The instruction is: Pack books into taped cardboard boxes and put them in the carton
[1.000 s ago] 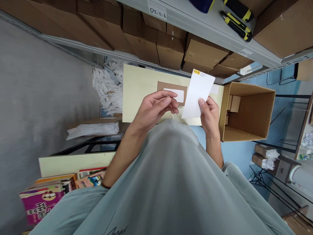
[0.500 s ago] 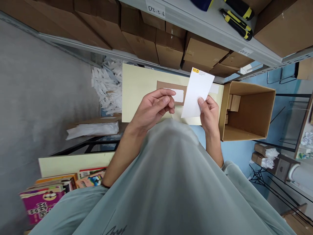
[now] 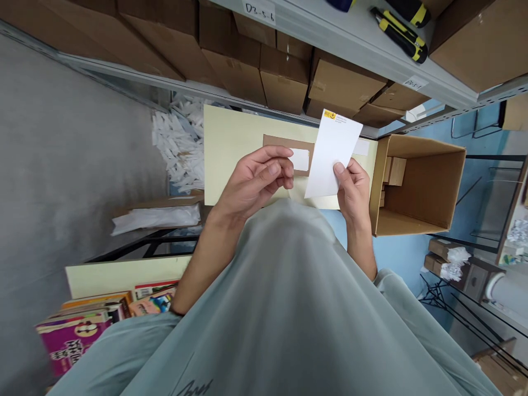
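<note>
A white shipping label sheet (image 3: 333, 146) with a small yellow logo and fine print at its top left stands tilted in my right hand (image 3: 352, 190), pinched near its lower right edge, thumb in front. To its left, my left hand (image 3: 259, 179) is loosely curled, the index finger stretched out and nothing visible in it. Behind that hand, partly hidden by its fingers, a flat brown cardboard box (image 3: 305, 144) with a white label (image 3: 300, 160) lies on the pale yellow tabletop (image 3: 233, 135). Another white paper (image 3: 362, 147) shows just right of the held sheet.
An open cardboard carton (image 3: 424, 192) with small boxes inside stands at the tabletop's right end. Above runs a metal shelf (image 3: 330, 38) bearing a yellow-black utility knife (image 3: 402, 36), with brown boxes (image 3: 284, 82) below. White paper strips (image 3: 177, 143) and books (image 3: 74, 341) are at left.
My left thumb has drawn slightly back from the fingertips. The view has shifted a little; the right hand keeps its hold on the label sheet.
</note>
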{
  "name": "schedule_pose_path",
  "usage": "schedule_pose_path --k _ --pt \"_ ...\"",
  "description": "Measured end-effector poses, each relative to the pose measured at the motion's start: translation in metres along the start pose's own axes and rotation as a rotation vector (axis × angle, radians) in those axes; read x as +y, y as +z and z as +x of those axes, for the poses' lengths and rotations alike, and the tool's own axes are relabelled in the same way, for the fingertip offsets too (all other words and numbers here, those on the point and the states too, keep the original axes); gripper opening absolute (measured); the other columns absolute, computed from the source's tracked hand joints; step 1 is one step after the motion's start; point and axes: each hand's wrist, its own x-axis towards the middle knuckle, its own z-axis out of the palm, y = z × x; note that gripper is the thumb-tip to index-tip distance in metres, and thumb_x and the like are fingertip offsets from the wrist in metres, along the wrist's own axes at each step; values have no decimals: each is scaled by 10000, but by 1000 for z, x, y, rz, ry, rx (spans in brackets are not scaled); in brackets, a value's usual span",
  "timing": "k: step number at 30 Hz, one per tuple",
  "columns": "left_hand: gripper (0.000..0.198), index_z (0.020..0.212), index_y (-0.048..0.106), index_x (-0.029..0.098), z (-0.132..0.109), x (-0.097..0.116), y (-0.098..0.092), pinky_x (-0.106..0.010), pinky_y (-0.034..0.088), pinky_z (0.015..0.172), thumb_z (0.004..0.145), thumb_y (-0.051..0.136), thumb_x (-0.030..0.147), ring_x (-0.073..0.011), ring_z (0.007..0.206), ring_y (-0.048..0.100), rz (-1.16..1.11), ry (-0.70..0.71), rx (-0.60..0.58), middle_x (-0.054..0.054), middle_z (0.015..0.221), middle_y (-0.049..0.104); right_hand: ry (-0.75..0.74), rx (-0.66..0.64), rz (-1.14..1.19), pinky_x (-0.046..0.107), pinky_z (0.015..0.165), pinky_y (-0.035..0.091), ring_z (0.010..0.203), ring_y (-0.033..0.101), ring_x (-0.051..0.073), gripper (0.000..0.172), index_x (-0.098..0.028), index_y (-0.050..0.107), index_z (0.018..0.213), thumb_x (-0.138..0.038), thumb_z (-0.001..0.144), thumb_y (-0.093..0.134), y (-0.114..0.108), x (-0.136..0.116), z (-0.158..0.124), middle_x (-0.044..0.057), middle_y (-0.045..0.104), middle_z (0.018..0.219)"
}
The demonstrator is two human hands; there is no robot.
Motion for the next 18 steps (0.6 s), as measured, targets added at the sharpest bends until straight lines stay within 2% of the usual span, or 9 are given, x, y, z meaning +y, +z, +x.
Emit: schedule_pose_path --k 7,13,18 --pt "670 968 759 240 0 -3 -3 -381 626 664 660 990 789 -247 752 749 21 -26 25 -41 784 667 -20 0 -19 367 813 632 956 750 232 509 -306 762 1010 -791 873 836 0 -5 -4 3 759 930" --pt "686 735 653 229 0 0 0 -377 615 651 655 965 835 -225 713 716 21 -22 -45 -43 746 627 -21 -1 3 375 837 640 976 748 237 504 -299 763 1007 -775 869 853 0 -5 -3 3 748 916" --pt "674 697 634 226 -1 2 2 -383 610 643 694 954 819 -231 714 711 39 -33 -66 -55 749 636 -8 4 -10 376 854 649 993 751 236 501 -302 758 1025 -773 877 845 0 -3 -2 4 752 934"
